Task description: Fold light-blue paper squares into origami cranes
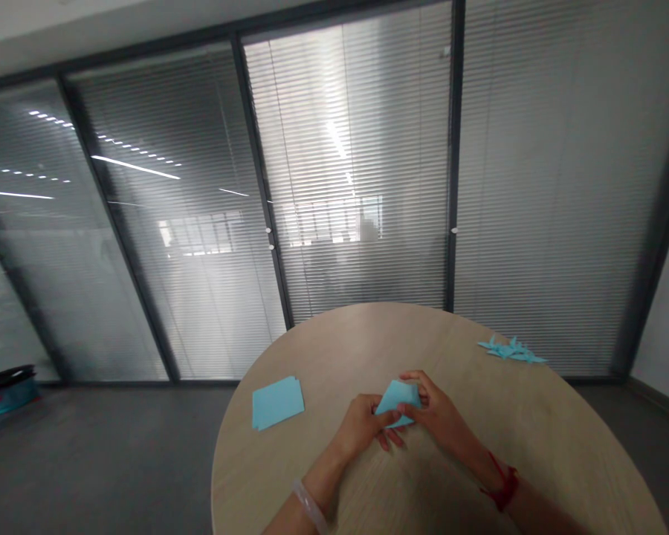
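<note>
Between my hands is a sheet of light-blue paper [393, 396], partly folded, with slanted edges. My left hand [366, 425] grips its lower left side, thumb on top and fingers underneath. On the right side, my right hand [432, 410] pinches the paper with the thumb on its face and the fingers behind the far edge. Fingers cover parts of the outline, so the full folded shape is hidden. Left of my hands lies a stack of flat blue paper sheets [277, 403]. Toward the right edge sits a small heap of pointed folded blue paper pieces [511, 349].
All of this is on a round wooden table [346, 342]. Behind it stands a glass partition with blinds [362, 275] and dark frames. Blue and red items [5, 394] rest on the grey floor [123, 453] at far left.
</note>
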{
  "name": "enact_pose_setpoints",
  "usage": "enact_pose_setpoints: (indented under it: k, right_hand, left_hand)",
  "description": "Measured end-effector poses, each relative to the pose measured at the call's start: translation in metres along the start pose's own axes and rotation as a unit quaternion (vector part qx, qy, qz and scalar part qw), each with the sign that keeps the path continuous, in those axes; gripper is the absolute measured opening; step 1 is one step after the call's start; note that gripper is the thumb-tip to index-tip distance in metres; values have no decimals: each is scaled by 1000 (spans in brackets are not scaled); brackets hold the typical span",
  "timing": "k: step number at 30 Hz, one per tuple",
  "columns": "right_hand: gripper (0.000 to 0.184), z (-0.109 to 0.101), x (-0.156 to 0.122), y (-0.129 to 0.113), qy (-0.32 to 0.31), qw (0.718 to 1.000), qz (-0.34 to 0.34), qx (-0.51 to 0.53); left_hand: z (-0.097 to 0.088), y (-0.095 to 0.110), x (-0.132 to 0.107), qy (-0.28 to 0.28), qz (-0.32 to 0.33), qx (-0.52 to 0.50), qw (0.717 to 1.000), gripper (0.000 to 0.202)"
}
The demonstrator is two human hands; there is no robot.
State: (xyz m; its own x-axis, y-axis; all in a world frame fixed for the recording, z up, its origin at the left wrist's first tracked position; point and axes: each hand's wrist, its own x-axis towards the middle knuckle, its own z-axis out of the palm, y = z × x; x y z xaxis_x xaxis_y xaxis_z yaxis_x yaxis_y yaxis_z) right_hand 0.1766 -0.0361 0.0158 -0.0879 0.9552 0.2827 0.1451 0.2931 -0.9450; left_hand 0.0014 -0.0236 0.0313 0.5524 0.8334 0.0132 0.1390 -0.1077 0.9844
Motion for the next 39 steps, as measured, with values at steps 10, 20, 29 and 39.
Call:
enact_pose_setpoints:
  k: [10,20,29,39]
  right_hand:
    - [47,-10,6,3,74,997,11,28]
    - [44,-8,0,-15,84,991,67,82]
    - [36,-13,1,-18,70,996,52,-1]
    - [34,-14,0,-14,12,997,40,-62]
  left_hand:
    - [0,5,-2,48,5,-68,997,45]
    - [-5,13,-3,137,29,-152,978,41]
    - [-8,13,-1,178,38,-132,974,37]
    - [-7,12,-1,161,44,-124,978,33]
